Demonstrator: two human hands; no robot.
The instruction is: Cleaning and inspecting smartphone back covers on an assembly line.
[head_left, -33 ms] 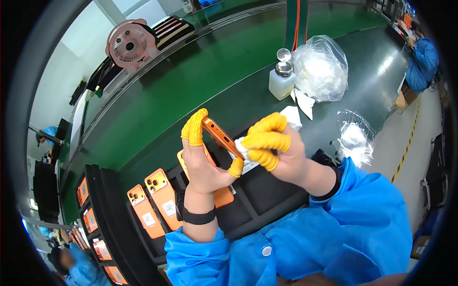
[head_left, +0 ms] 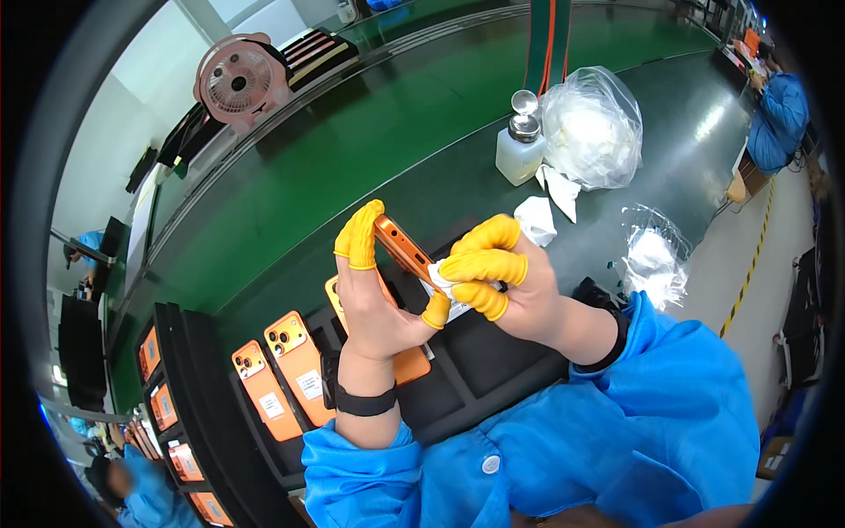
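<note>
Gripping an orange phone [head_left: 403,249] edge-on above a black tray [head_left: 480,352]

Look past the left hand [head_left: 368,308] and the right hand [head_left: 525,290] to a wide green bench [head_left: 422,185], stretching far out on either side. Find the tray with its raised dividers beneath both hands. Beyond the right hand, note a clear bag [head_left: 591,132], stuffed with something white.

See the left hand curved into a wide C, gripping the phone across its width: fingertips on one long side, thumb on the other. See the right hand nearly closed, pinching a white wad [head_left: 437,275] against the phone close to the left thumb.

Expect a fairly light but dense feel, a stiff body, smooth and probably slippery sides, and faces likely to scratch or crack if dropped. Take hold by the long sides, away from the broad faces; count on the yellow finger covers [head_left: 487,264] for some extra grip.

Read nothing on the held phone: just a port and small holes on the end facing up. Left of the left wrist, spot two phones [head_left: 295,348] lying back up in the tray, bearing white labels [head_left: 309,383] with print too small to make out. Find no legible brand.
</note>
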